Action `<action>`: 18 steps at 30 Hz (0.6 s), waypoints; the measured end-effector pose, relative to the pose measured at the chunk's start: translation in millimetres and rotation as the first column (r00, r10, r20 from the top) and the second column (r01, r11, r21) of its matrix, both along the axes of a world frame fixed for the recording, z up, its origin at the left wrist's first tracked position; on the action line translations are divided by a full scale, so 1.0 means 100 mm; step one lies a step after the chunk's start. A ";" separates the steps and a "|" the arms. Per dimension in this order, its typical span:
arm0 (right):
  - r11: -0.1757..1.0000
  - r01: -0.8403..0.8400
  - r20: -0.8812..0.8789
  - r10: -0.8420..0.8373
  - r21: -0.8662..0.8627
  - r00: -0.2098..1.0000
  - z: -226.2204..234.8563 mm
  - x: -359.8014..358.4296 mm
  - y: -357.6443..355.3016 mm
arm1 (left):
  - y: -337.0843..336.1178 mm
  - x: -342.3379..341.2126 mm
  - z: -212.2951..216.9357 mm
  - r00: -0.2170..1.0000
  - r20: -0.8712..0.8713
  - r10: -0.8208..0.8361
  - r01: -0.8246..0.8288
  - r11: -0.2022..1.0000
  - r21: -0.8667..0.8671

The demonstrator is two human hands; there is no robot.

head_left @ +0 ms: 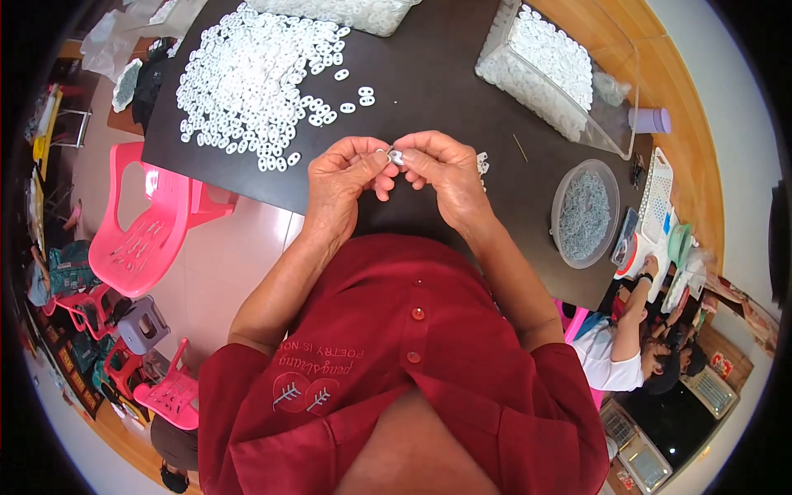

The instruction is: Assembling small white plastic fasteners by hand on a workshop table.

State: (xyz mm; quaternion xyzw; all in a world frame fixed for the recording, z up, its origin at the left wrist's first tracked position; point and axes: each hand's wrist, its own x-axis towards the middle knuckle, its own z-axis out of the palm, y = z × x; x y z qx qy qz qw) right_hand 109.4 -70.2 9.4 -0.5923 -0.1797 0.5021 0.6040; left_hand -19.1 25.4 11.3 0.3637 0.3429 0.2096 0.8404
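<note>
My left hand [346, 177] and my right hand [450, 177] meet above the near edge of the dark table [429, 74]. Between the fingertips is a small white oval piece [398, 157], of the same look as the two-hole pieces on the table. The right thumb and fingers pinch it. The left thumb and forefinger are closed against its left side, and what they grip there is too small to make out. Left of my hands spreads a large heap of white two-hole oval pieces [239, 82]. Several more lie beside my right hand.
A clear bin of white pieces [544, 66] stands far right, another [346, 12] at the back. A round tub of small grey metal parts [584, 214] sits right, near a thin stick [520, 148] and lilac cup [650, 120]. Pink chair [148, 231] left; another person [619, 346] right.
</note>
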 end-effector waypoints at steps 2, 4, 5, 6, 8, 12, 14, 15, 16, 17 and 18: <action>1.000 -0.006 -0.020 0.006 0.015 1.000 0.04 0.01 0.01 | 0.02 0.02 -0.01 1.000 0.018 -0.007 0.008 1.000 -0.027; 0.999 -0.011 -0.039 0.012 0.031 0.999 0.05 0.00 0.01 | 0.05 0.01 -0.03 0.998 0.066 -0.018 0.026 0.992 -0.125; 0.999 -0.017 -0.042 0.019 0.049 0.999 0.05 0.00 0.01 | 0.05 0.01 -0.04 0.998 0.067 -0.018 0.026 0.992 -0.125; 0.997 -0.023 -0.044 0.026 0.067 0.999 0.05 0.01 0.01 | 0.05 0.01 -0.04 0.997 0.074 -0.021 0.031 0.989 -0.147; 0.998 -0.030 -0.015 0.031 0.055 0.999 -0.02 0.03 0.00 | 0.05 0.01 -0.04 0.996 0.081 -0.023 0.036 0.985 -0.167; 1.000 0.001 -0.053 0.000 0.016 0.999 0.00 0.04 0.01 | 0.03 0.03 -0.01 0.998 0.052 -0.041 0.046 0.993 -0.112; 1.000 0.008 -0.029 -0.008 0.012 1.000 0.01 0.06 0.02 | 0.02 0.02 -0.01 0.999 0.023 -0.041 0.043 0.997 -0.071; 1.000 0.016 -0.005 -0.016 0.007 1.000 0.01 0.07 0.03 | 0.01 0.01 -0.02 0.999 -0.012 -0.034 0.034 0.999 -0.025; 1.000 0.016 -0.004 -0.016 0.008 1.000 0.02 0.07 0.03 | 0.00 0.00 -0.03 0.999 -0.046 -0.026 0.027 0.999 0.022; 1.000 0.030 0.027 -0.030 0.005 0.999 0.02 0.06 0.03 | 0.00 0.00 -0.02 0.999 -0.046 -0.027 0.028 0.999 0.023; 0.999 0.045 0.059 -0.045 0.002 0.997 0.03 0.06 0.04 | -0.01 0.00 -0.01 0.998 -0.058 -0.035 0.037 0.999 0.039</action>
